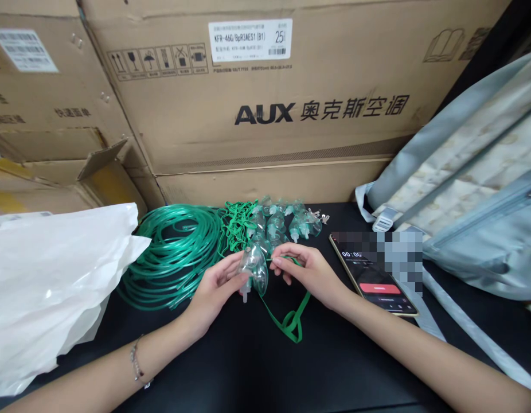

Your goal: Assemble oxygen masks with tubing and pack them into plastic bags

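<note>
My left hand (216, 287) holds a clear green-tinted oxygen mask (254, 268) just above the black table. My right hand (311, 275) pinches the green elastic strap (291, 318) at the mask's right side; the strap hangs in a loop down to the table toward me. Behind the hands lie several more masks (282, 223) and a bundle of green straps (236, 226). A large coil of green tubing (175, 255) rests to the left of my left hand.
A white plastic bag (50, 281) lies at the left. A phone (373, 272) with a lit screen lies right of my right hand. A grey bag (476, 189) fills the right side. Cardboard boxes (265, 115) wall the back.
</note>
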{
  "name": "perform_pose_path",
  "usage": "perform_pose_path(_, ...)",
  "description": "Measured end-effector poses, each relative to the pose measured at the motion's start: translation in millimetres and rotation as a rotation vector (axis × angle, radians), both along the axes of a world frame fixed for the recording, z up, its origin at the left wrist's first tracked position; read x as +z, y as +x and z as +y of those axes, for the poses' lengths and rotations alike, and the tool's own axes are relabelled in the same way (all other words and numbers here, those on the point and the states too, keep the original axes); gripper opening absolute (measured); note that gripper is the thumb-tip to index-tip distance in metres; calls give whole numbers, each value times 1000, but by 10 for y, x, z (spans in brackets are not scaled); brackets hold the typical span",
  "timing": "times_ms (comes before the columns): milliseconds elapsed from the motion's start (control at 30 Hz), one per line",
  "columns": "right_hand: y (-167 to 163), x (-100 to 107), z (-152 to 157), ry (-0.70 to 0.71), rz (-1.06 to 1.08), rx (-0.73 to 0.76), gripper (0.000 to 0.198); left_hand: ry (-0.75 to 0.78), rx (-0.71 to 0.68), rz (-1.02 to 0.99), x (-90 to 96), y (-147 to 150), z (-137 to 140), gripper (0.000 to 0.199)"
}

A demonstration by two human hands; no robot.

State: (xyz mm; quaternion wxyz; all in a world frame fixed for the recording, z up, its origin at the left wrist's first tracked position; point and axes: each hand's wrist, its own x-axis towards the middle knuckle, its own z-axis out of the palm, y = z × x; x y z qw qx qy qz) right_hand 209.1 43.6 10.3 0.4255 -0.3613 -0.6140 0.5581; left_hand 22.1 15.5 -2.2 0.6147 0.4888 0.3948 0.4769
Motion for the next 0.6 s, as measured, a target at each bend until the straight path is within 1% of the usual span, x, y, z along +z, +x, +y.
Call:
perform_pose_path(200, -1, -12, -8, 22, -34, 45, 13, -1, -2, 26, -2, -5, -1, 41)
perform_pose_path(600, -14, 28, -31, 34, -64, 65, 14, 46, -2, 79, -8, -3, 14, 41)
